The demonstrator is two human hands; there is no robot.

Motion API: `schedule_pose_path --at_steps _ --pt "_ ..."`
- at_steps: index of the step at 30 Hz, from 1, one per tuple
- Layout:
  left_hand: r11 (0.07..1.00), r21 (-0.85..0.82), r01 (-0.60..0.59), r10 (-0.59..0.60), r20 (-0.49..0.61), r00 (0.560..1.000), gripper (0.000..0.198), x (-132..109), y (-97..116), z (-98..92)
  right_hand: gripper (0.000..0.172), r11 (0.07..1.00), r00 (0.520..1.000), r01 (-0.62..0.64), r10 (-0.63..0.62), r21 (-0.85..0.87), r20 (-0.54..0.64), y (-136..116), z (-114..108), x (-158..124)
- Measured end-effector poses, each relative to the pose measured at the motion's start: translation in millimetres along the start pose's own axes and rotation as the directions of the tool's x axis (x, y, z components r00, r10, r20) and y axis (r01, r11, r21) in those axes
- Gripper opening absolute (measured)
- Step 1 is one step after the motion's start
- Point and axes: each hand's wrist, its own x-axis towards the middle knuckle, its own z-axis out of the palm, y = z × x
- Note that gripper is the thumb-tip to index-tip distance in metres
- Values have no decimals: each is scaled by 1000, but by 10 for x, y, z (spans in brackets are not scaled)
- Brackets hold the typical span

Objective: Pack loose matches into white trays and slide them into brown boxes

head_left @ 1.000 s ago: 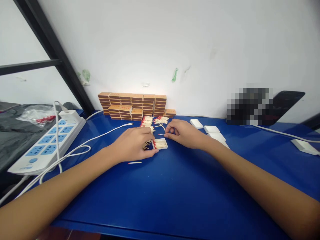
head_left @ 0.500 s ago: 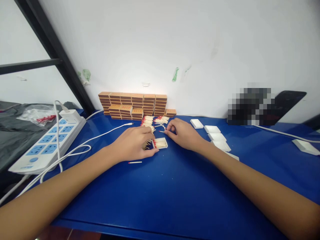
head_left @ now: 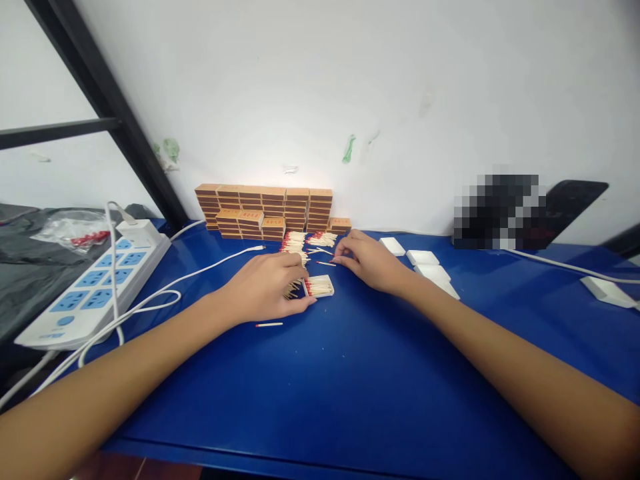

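My left hand (head_left: pixel 273 287) curves around the left side of a small white tray (head_left: pixel 320 286) filled with red-tipped matches. Some matches show in the gap between its thumb and fingers, and whether it grips them is unclear. My right hand (head_left: pixel 367 261) is pinched beside a few loose matches (head_left: pixel 326 263), right of and behind the tray; what its fingertips hold is too small to make out. Piles of matches (head_left: pixel 295 243) lie behind the tray, in front of stacked matchboxes (head_left: pixel 273 207). A single match (head_left: pixel 269 325) lies nearer the front.
White trays (head_left: pixel 423 258) lie in a row beyond my right forearm. A power strip (head_left: pixel 95 287) with white cables is at the left. A phone (head_left: pixel 575 213) leans on the wall, and a white object (head_left: pixel 607 291) lies at the far right.
My right hand has shifted slightly up and right, and the loose match near its fingertips lies at a different angle. My left hand stays beside the tray.
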Motion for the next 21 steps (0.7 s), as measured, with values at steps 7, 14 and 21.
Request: schedule_pose_path --at_steps 7,14,21 --pt "1000 -10 10 -9 14 1000 34 6 7 -6 10 997 996 -72 72 2 -48 -71 73 8" --pt "1000 -1 13 -13 15 1000 35 11 4 0 19 990 994 -68 78 126 -76 -232 109 39" --pt "1000 -5 -4 4 -2 1000 34 5 -10 4 12 997 999 -46 48 66 -18 -183 9 -16"
